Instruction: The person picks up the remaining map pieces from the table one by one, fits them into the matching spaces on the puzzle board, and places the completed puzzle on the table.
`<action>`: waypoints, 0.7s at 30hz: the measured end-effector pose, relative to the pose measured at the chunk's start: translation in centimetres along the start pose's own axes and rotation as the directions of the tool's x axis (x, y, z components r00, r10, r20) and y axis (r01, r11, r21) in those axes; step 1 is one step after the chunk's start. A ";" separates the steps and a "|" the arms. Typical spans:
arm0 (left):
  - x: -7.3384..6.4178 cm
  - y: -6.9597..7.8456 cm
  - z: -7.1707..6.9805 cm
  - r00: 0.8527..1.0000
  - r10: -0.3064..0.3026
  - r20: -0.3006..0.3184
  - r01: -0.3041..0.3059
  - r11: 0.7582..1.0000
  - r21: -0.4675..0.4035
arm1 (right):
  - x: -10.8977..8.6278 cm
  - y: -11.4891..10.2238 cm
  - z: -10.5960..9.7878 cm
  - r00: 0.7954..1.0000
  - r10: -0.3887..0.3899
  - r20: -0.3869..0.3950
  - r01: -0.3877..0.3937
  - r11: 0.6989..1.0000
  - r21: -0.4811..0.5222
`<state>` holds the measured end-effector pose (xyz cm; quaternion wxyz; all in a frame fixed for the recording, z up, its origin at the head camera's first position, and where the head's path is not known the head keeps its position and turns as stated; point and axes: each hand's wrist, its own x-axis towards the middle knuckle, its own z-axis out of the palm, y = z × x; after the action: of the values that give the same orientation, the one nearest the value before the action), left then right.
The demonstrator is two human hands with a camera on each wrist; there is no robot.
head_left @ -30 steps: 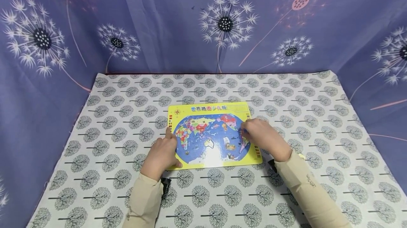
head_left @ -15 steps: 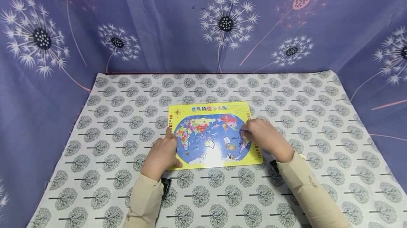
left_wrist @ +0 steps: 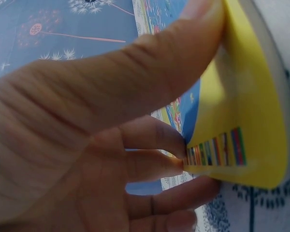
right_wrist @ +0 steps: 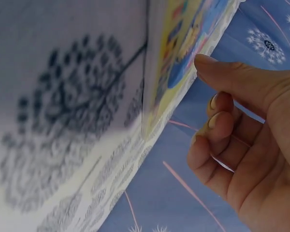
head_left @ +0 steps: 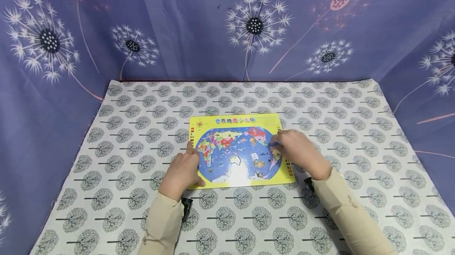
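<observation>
A flat world map board with a yellow border and blue sea lies on the patterned cloth. My left hand rests on its near left corner, index finger along the left edge. In the left wrist view the thumb lies on the yellow border and other fingertips meet the side edge. At the map's right side, my right hand has thumb and index finger close together over the printed Americas. Its other fingers curl inward. The thumb hides the index finger in the right wrist view; I cannot tell whether anything is pinched.
A white cloth with grey tree prints covers the table. Purple curtains with dandelion prints hang behind it and at both sides. A white, dark-outlined Australia shape shows low on the map. Black straps sit under the wrists.
The head view has shifted slightly. My right wrist has edged a little to the right, its fingertips staying over the same part of the map. The left hand keeps its place on the board.
</observation>
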<state>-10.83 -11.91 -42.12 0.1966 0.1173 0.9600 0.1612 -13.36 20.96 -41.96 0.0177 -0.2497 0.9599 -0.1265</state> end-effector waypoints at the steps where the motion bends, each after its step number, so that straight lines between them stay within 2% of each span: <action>1: 0.0 0.0 0.0 1.000 -0.001 0.002 0.001 1.000 0.002 | -0.2 0.1 -0.1 1.000 0.000 -0.003 0.000 1.000 0.004; 10: -0.1 0.1 -0.1 1.000 -0.004 -0.004 0.004 1.000 0.005 | -2.3 1.2 -1.8 1.000 0.018 -0.026 -0.018 1.000 0.006; 21: -0.2 0.1 -0.2 1.000 -0.011 0.002 0.011 1.000 -0.006 | -5.8 3.0 -3.1 0.993 0.113 0.016 -0.113 0.993 -0.020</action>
<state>-10.71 -11.92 -41.87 0.1988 0.1116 0.9599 0.1630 -10.04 26.99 -39.91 0.0308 -0.1961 0.9735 -0.1139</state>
